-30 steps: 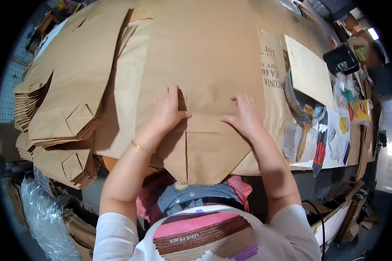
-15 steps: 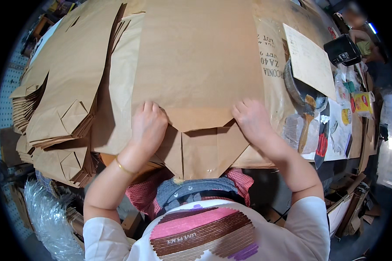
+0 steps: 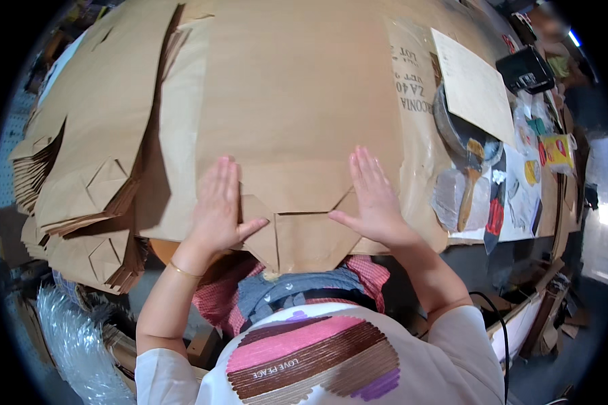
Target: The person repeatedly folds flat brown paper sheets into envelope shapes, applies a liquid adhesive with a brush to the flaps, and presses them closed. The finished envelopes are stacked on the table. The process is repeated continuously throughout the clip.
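Paper bag (image 3: 294, 101) cut off at top, bowl (image 3: 454, 135) partly hidden under board (image 3: 469, 84), distant person (image 3: 556, 54) blurred

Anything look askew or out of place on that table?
On the right, a pale board lies askew, partly covering the grey basin, and a red-handled tool seems to overhang the table. The brown paper at centre shows no visible tear.

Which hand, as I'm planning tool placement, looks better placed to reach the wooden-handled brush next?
Probably the right hand: the brush lies to its right, while the left hand lies farther away, across the folded brown paper.
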The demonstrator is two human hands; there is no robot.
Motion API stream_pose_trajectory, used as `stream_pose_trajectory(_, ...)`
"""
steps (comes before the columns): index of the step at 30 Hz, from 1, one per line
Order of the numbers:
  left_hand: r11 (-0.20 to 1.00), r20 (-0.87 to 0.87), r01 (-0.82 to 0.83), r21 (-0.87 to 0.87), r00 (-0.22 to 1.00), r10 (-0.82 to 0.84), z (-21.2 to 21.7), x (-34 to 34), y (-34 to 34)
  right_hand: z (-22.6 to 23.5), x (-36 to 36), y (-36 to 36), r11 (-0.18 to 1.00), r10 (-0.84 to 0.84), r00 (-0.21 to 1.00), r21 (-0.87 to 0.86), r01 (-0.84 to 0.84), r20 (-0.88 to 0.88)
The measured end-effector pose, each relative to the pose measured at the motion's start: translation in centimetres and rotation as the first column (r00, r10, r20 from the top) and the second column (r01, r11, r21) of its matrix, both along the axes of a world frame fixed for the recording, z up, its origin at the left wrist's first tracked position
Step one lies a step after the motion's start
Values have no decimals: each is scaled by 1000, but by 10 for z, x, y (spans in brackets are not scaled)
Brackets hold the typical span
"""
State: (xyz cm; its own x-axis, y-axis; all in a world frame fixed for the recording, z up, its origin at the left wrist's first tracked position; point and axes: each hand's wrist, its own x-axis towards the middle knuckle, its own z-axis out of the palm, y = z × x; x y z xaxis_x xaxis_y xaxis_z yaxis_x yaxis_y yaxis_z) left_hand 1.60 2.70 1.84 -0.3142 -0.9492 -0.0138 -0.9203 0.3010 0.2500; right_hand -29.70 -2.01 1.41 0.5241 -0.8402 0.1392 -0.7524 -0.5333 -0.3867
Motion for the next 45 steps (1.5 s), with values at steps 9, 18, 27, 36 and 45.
stream_pose_trajectory(9, 961, -450, -259, -93, 873, 191, 23, -40, -51, -15, -2, -54, 944, -265, 799, 316, 99, 540)
stream_pose_trajectory(18, 930, -699, -328, 163, 627, 344, 9, -35, -54, 24, 17, -22, 981, -181, 751, 64, 182, 635)
stream_pose_trajectory(27, 932, -686, -155, 327, 639, 348, 32, -23, -75, 23, 127, -12, 995, -68, 803, 99, 11, 593)
stream_pose_trajectory(36, 854, -637, -65, 516, 638, 433, 14, -22, -125, 74, 104, -24, 949, 107, 986, -308, -63, 127)
stream_pose_trajectory(45, 919, -440, -274, 284, 814, 378, 25, -43, -130, 61, 68, -21, 695, 662, 589, 86, -713, -463)
